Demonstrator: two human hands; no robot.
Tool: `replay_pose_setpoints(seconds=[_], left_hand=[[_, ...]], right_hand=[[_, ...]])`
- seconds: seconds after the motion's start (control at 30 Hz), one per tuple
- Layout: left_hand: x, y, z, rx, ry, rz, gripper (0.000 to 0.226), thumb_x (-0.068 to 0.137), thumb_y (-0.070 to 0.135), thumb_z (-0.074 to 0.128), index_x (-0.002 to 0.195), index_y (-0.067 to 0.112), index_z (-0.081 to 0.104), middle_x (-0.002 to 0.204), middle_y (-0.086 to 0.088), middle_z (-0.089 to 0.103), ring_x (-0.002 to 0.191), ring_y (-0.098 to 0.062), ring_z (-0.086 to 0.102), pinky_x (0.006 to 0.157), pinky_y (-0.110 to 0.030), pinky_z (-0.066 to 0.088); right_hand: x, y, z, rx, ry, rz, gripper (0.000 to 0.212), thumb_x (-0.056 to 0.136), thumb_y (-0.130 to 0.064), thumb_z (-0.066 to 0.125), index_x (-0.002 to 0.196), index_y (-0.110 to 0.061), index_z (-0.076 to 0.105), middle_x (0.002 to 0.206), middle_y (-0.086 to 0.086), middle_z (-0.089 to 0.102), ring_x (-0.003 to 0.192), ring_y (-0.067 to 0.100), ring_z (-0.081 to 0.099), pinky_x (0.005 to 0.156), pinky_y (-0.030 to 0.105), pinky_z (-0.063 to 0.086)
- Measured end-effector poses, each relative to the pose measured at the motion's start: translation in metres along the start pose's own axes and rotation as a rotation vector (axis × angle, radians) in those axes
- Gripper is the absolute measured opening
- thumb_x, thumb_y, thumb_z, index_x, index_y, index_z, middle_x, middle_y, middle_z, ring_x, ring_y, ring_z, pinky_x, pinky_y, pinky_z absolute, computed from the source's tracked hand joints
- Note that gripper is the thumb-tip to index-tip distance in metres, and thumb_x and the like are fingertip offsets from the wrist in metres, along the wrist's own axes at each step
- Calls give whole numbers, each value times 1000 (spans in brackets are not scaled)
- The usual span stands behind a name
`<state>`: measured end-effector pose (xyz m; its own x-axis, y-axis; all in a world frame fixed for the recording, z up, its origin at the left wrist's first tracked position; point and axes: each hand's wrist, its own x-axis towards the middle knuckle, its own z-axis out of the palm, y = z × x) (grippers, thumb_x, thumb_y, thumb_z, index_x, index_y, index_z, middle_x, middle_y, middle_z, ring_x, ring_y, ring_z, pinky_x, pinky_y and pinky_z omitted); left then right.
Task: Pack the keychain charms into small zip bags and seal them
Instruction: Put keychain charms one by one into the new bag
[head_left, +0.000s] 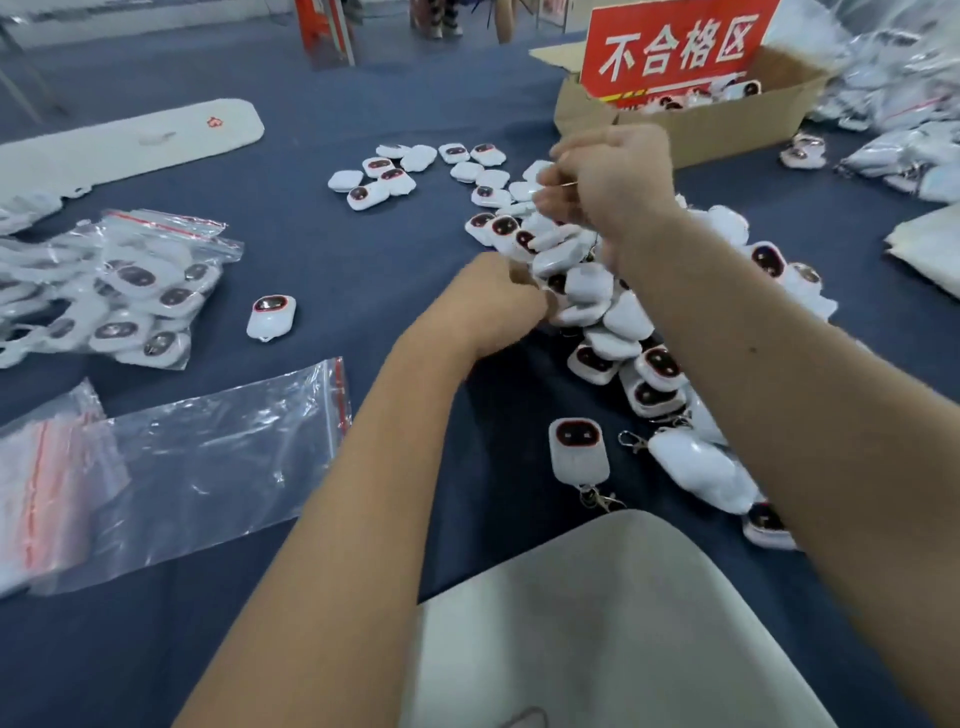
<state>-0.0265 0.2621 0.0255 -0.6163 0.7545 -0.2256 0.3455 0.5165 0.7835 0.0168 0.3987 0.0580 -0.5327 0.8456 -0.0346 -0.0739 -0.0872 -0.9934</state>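
Note:
White keychain charms with dark red-rimmed faces lie in a long pile (613, 317) across the blue table. My right hand (613, 182) is raised over the pile with its fingers curled, pinching a thin metal ring from which a bunch of charms (550, 239) hangs. My left hand (493, 301) is curled at the lower end of that bunch and grips it. An empty zip bag (218, 457) with a red seal strip lies flat at the left. A single charm (271, 317) lies apart from the pile.
A stack of small zip bags (47, 483) sits at the left edge. Filled bags (135, 296) are heaped further back on the left. A cardboard box (691, 124) with a red sign holds charms at the back right. More bagged goods (909, 104) lie at the far right.

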Motion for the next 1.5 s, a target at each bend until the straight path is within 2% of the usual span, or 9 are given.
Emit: replay_pose_setpoints(seconds=[0.1,0.2,0.37,0.53,0.63,0.73,1.0,1.27,1.5], left_hand=[[-47,-3,4,300,-264,79,35,71,56,87,88,31,71,98,10,66,90,-10,61,76,-28,50],[-73,-8,13,386,-238,146,36,65,50,93,85,35,66,110,7,55,102,-14,54,84,-31,49],[-104,-40,-7,182,58,227,31,74,27,90,81,28,59,75,10,64,63,-2,56,58,-18,43],[-149,-93,-38,-346,383,144,13,84,18,85,91,24,76,75,-4,73,61,-9,63,55,-24,54],[-174,-124,-53,-489,424,58,13,96,20,74,106,16,79,75,-1,73,56,-11,61,60,-25,53],[-186,-143,-61,-511,343,-7,17,102,19,65,108,8,77,82,-7,75,59,-12,64,63,-24,53],[-186,-149,-74,-774,134,-55,26,107,2,46,109,3,72,90,-10,79,65,-14,72,63,-19,57],[-184,-152,-75,-812,178,-34,22,106,4,50,106,4,72,85,-12,78,63,-16,72,59,-19,56],[-182,-151,-71,-804,283,89,11,99,9,67,107,7,74,100,-23,76,81,-26,72,75,-32,61]], right_hand=[[-44,13,5,-146,-84,-79,20,97,8,50,92,-1,67,73,15,68,49,20,62,51,30,55],[-73,20,7,-176,-130,-77,19,97,5,51,95,-2,69,77,13,71,54,20,64,51,28,54],[-116,31,16,-198,-175,-106,20,98,2,53,96,-5,71,76,9,73,53,16,64,50,26,53],[-162,59,39,-344,-334,-194,13,101,-15,63,100,-21,74,85,1,76,74,18,70,64,33,58],[-193,78,58,-248,-598,-152,14,104,-19,61,111,-20,74,76,9,65,62,14,60,56,31,53],[-209,89,65,-316,-716,-245,15,104,-17,62,108,-18,77,78,16,67,60,11,57,57,29,51],[-210,91,64,-254,-705,-195,23,106,-3,54,110,0,76,79,12,70,60,14,58,52,25,51],[-207,97,64,-252,-667,-254,21,104,-4,58,108,-9,78,81,8,75,55,13,62,51,24,52],[-204,99,63,-145,-662,-341,25,102,-2,62,113,-19,77,97,5,74,62,22,59,61,29,56]])
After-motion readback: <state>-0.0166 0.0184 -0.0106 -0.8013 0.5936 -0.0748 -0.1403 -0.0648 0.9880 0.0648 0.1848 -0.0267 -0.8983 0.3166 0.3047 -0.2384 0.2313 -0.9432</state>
